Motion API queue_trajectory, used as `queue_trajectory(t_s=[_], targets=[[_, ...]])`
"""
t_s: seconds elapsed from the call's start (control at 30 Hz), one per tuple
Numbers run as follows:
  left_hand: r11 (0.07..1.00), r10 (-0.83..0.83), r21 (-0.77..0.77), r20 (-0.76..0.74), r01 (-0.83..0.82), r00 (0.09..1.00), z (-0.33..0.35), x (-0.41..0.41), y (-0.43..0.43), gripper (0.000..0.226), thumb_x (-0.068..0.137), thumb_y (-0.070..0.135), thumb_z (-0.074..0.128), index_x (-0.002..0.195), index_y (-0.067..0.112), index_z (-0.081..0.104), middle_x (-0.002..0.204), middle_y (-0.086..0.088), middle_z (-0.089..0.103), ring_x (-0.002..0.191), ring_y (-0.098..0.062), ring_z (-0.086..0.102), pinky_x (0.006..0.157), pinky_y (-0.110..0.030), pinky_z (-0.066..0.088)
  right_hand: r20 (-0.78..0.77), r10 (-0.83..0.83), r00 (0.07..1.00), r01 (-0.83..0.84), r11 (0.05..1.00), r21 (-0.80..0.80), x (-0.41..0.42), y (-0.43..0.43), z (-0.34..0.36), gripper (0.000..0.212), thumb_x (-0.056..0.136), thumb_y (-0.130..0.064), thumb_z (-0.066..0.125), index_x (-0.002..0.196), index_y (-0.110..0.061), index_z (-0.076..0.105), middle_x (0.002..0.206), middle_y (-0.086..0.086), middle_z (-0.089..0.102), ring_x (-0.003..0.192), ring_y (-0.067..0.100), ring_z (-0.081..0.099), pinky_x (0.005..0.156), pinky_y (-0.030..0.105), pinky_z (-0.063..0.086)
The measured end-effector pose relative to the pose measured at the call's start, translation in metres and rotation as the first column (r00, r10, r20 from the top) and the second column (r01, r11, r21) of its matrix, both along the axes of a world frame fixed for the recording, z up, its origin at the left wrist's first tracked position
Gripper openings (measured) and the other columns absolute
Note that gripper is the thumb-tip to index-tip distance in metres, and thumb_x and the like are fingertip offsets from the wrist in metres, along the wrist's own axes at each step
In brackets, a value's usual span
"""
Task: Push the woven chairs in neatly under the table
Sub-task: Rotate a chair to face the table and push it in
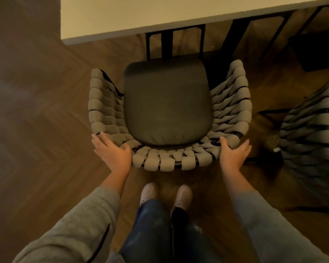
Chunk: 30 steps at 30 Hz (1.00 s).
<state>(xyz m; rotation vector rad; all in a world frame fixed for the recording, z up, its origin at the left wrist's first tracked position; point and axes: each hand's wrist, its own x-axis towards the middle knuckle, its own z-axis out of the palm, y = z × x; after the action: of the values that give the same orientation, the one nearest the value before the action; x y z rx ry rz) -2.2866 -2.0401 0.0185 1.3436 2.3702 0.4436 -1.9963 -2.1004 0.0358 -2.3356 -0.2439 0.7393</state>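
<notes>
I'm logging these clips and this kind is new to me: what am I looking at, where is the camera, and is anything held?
No machine here: a person works bare-handed, and the one picture comes from a camera on their head, looking down. The left hand and right hand rest, fingers fairly straight, on the curved back of a woven chair, one at each side. Its seat is not yet under the pale table. A second chair shows at the right. Below are the person's shoes on a wooden floor.
</notes>
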Motion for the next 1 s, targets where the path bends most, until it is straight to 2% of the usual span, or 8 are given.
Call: queue_trajectory(t_s=[0.07, 0.13, 0.2, 0.27, 0.47, 0.8, 0.9, 1.0], targets=[[0.963, 0.269, -0.045, 0.265, -0.267, 0.926, 0.002, 0.013, 0.001, 0.09, 0.09, 0.02, 0.065, 0.155, 0.017, 0.002, 0.16, -0.013, 0.011, 0.144, -0.031, 0.022, 0.114, -0.042, 0.027, -0.342, -0.293, 0.893, 0.294, 0.954, -0.051, -0.004, 0.007, -0.011, 0.09, 0.083, -0.031, 0.074, 0.153, -0.019, 0.017, 0.154, 0.012, 0.03, 0.137, 0.033, 0.038, 0.107, 0.049, 0.038], [0.877, 0.476, -0.173, 0.432, -0.448, 0.766, 0.003, 0.014, 0.008, 0.088, 0.089, 0.022, 0.067, 0.155, 0.017, 0.008, 0.153, -0.013, 0.032, 0.135, -0.032, 0.04, 0.108, -0.042, 0.036, -0.555, -0.403, 0.727, 0.449, 0.892, -0.06, -0.009, 0.012, -0.013, 0.068, 0.086, -0.022, 0.071, 0.144, -0.015, 0.036, 0.136, 0.013, 0.053, 0.114, 0.031, 0.059, 0.086, 0.045, 0.054], [0.783, 0.611, -0.257, 0.486, -0.566, 0.625, 0.004, 0.01, 0.015, 0.067, 0.088, 0.021, 0.066, 0.147, 0.013, 0.033, 0.141, -0.012, 0.049, 0.126, -0.03, 0.051, 0.101, -0.039, 0.044, -0.534, -0.396, 0.747, 0.423, 0.903, -0.079, -0.008, 0.021, -0.013, 0.053, 0.088, -0.017, 0.068, 0.137, -0.011, 0.046, 0.127, 0.012, 0.06, 0.106, 0.029, 0.063, 0.08, 0.038, 0.055], [0.751, 0.648, -0.265, 0.469, -0.604, 0.6, 0.002, 0.006, 0.021, 0.051, 0.09, 0.015, 0.059, 0.138, 0.012, 0.044, 0.133, -0.011, 0.055, 0.12, -0.029, 0.055, 0.095, -0.036, 0.046, -0.46, -0.397, 0.795, 0.385, 0.915, -0.123, -0.008, 0.03, -0.011, 0.051, 0.088, -0.015, 0.068, 0.134, -0.007, 0.049, 0.124, 0.013, 0.061, 0.105, 0.028, 0.063, 0.077, 0.033, 0.052], [0.781, 0.625, -0.291, 0.394, -0.553, 0.674, 0.011, -0.003, 0.022, 0.08, 0.094, 0.011, 0.053, 0.155, 0.024, 0.004, 0.143, -0.017, 0.045, 0.126, -0.034, 0.049, 0.101, -0.042, 0.042, -0.35, -0.342, 0.872, 0.312, 0.94, -0.139, -0.013, 0.053, 0.005, 0.044, 0.086, -0.015, 0.067, 0.127, -0.007, 0.052, 0.113, 0.01, 0.062, 0.097, 0.026, 0.062, 0.077, 0.034, 0.05], [0.899, 0.433, -0.29, 0.464, -0.329, 0.773, 0.009, 0.061, 0.028, 0.096, 0.094, 0.028, 0.059, 0.151, 0.004, -0.013, 0.154, -0.018, 0.027, 0.139, -0.035, 0.033, 0.113, -0.043, 0.025, -0.189, -0.262, 0.946, 0.244, 0.963, -0.111, 0.055, 0.093, 0.005, 0.039, 0.086, -0.019, 0.067, 0.121, -0.006, 0.058, 0.117, 0.01, 0.065, 0.103, 0.025, 0.064, 0.079, 0.032, 0.052], [0.915, 0.369, -0.303, 0.368, -0.265, 0.853, 0.008, 0.07, 0.023, 0.105, 0.089, 0.038, 0.064, 0.151, 0.004, -0.013, 0.161, -0.013, 0.005, 0.148, -0.029, 0.012, 0.118, -0.053, 0.003, -0.167, -0.23, 0.959, 0.211, 0.97, -0.12, 0.069, 0.088, -0.001, 0.042, 0.089, -0.024, 0.066, 0.125, -0.007, 0.055, 0.123, 0.012, 0.062, 0.11, 0.027, 0.061, 0.086, 0.036, 0.05], [0.984, 0.06, -0.174, 0.116, -0.039, 0.991, 0.005, 0.073, 0.009, 0.1, 0.092, 0.047, 0.056, 0.152, 0.003, -0.01, 0.161, -0.015, -0.008, 0.149, -0.029, -0.003, 0.116, -0.052, -0.005, -0.079, -0.104, 0.991, 0.095, 0.989, -0.111, 0.063, 0.079, -0.001, 0.059, 0.091, -0.022, 0.063, 0.141, -0.008, 0.036, 0.136, 0.014, 0.052, 0.121, 0.031, 0.053, 0.097, 0.041, 0.045]])
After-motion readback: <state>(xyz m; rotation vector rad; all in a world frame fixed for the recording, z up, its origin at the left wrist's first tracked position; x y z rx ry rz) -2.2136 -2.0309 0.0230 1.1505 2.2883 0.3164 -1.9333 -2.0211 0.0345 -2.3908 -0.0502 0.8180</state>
